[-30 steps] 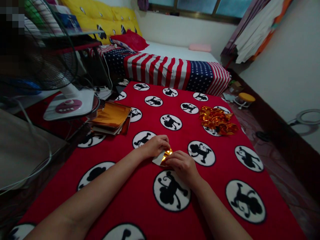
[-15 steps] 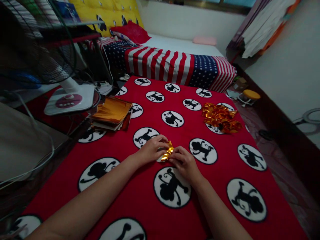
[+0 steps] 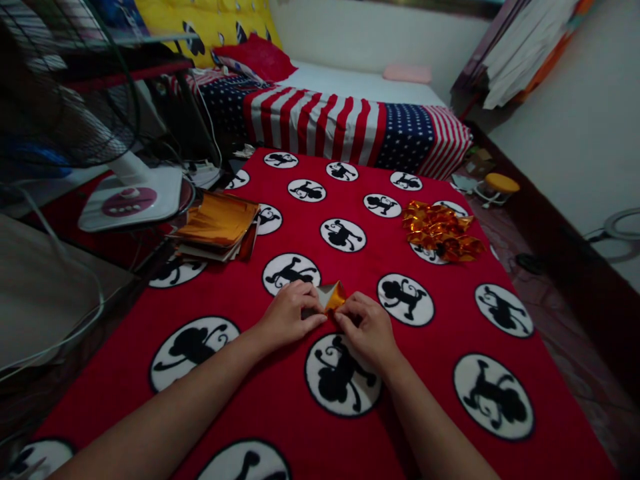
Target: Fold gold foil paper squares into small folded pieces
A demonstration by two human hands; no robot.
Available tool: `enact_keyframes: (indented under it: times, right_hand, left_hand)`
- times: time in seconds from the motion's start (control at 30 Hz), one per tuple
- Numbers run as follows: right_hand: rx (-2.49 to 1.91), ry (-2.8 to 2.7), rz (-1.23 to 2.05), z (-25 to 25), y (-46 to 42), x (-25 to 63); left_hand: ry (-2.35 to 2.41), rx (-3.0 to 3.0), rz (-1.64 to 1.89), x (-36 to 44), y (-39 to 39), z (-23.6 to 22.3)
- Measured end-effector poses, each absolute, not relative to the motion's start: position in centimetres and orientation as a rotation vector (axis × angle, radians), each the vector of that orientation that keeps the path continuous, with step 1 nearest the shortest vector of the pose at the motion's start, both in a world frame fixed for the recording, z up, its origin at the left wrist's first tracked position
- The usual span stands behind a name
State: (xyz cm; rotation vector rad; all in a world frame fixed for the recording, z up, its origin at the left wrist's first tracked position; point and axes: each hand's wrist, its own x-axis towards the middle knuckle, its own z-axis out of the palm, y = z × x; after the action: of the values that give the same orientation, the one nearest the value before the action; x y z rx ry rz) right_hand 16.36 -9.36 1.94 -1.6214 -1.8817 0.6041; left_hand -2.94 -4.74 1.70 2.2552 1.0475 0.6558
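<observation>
Between my two hands, a small sheet of gold foil paper [image 3: 336, 297] is partly folded, with its pale back showing on the left side. My left hand [image 3: 293, 310] grips its left lower edge between thumb and fingers. On the other side my right hand [image 3: 365, 323] pinches the right lower corner. Both hands rest low over the red cloth [image 3: 280, 413] printed with black monkeys in white circles. The fingers hide part of the paper's lower edge.
A stack of gold paper sheets [image 3: 220, 223] lies at the cloth's left edge, near a fan base [image 3: 133, 200]. Crumpled-looking folded gold foil pieces [image 3: 440, 230] are heaped at the right. Behind stands a bed with a striped, starred cover [image 3: 320, 123]. A yellow stool [image 3: 501, 183] is on the floor.
The paper has been turned and folded, and more of its pale back shows at the upper left. My left hand has shifted from its upper side to its lower left edge.
</observation>
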Motion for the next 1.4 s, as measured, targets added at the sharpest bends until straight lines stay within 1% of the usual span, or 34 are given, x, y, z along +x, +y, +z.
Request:
enact_keyframes:
  times: [0.27, 0.43, 1.03, 1.4]
  right_hand:
    - [-1.683, -1.780, 0.581, 1.3, -9.4, 15.9]
    - [-1.704, -1.795, 0.607, 1.5, -9.2, 15.9]
    - [-1.828, -1.809, 0.534, 1.4, -8.8, 15.4]
    - [-1.848, -1.823, 0.533, 1.9, -8.9, 15.2]
  left_hand:
    - [1.074, 2.225, 0.659, -2.8, -4.6, 1.5]
    - [1.076, 2.181, 0.688, -2.9, -4.8, 1.4]
    - [1.084, 2.169, 0.695, -3.0, -5.0, 1.6]
    - [1.092, 2.218, 0.613, -3.1, -4.9, 1.5]
